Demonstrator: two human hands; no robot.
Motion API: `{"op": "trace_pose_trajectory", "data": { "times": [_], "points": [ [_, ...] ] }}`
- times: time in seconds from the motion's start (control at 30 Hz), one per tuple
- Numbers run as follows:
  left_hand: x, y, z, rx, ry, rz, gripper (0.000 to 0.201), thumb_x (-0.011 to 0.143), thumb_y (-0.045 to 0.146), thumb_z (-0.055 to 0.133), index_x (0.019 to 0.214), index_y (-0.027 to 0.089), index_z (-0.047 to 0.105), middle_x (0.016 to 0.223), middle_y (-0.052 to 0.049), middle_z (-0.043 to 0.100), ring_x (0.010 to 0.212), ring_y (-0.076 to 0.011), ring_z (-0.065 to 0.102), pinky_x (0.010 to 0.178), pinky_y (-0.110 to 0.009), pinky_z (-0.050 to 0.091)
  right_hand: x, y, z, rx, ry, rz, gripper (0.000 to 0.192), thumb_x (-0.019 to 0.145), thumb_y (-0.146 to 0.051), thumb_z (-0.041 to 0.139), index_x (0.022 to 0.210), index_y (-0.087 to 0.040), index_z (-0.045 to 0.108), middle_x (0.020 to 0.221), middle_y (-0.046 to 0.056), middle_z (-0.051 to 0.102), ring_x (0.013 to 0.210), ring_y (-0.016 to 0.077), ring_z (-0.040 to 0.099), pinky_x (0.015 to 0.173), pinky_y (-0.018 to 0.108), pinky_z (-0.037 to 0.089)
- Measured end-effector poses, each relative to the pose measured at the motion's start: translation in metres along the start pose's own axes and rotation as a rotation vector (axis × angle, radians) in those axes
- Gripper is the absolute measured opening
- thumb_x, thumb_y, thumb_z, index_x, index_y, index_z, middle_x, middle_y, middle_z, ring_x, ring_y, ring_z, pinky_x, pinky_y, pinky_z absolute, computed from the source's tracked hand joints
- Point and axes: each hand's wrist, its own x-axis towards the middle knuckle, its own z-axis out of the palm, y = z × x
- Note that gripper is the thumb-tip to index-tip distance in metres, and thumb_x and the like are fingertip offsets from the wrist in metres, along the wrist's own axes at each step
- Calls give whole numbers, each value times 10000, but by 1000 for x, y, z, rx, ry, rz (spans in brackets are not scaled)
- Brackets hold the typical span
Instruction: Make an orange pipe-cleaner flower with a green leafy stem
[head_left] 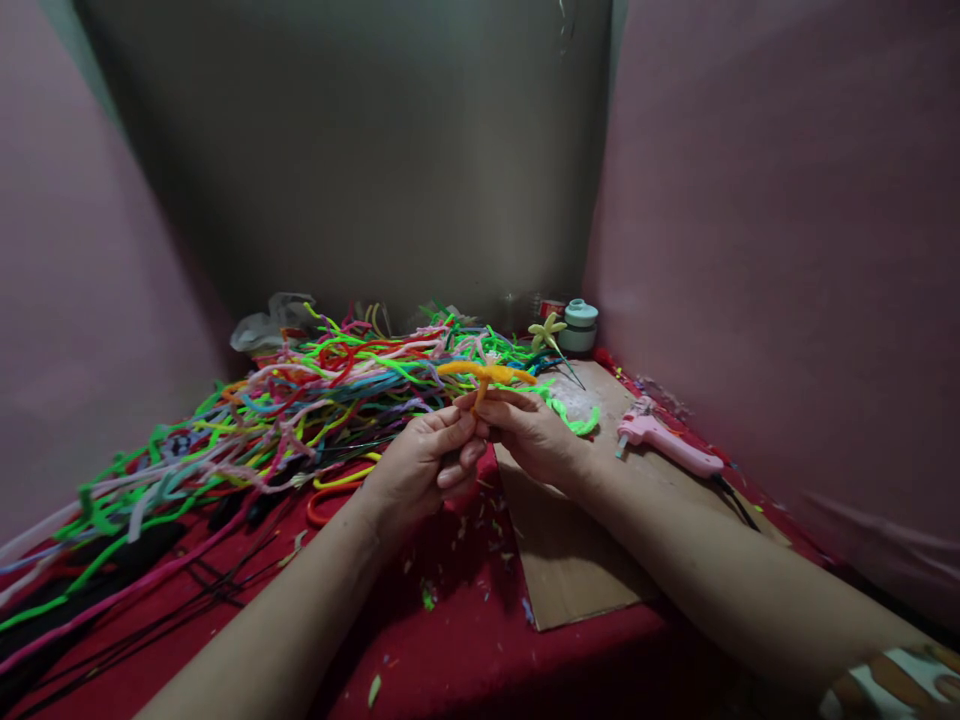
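Head view: orange pipe cleaner (486,373) lies crosswise, left-right, above both hands.

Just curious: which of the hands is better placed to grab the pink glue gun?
Probably the right hand: the glue gun lies on the cardboard just beside it, while the left hand is farther.

Both bare forearms reach forward from the lower edge of the view and converge toward the middle, the left arm rising from the lower left, the right from the lower right corner. The left hand (427,462) is loosely curled, back of the hand up, thumb and forefinger pinched together at the tips. The right hand (529,432) faces it with its knuckles turned outward, fingers likewise pinched, and the fingertips of the two hands meet.
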Motion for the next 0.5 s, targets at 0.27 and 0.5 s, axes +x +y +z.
{"op": "trace_pose_trajectory", "data": {
  "times": [0.27,0.5],
  "points": [
    [4,1,1,185,97,115,208,769,309,648,849,118,622,637,-1,581,446,-70,503,414,-184,413,-1,-4,5,-109,83,-38,239,735,-397,672,783,-163,692,562,-5,599,531,125,527,558,279,416],
    [4,2,0,237,160,107,222,763,330,647,792,112,617,655,-38,646,495,-89,574,511,-193,444,7,-3,-9,251,170,149,316,650,-350,700,905,-176,637,705,15,655,549,141,548,555,297,438]
  ]
}}
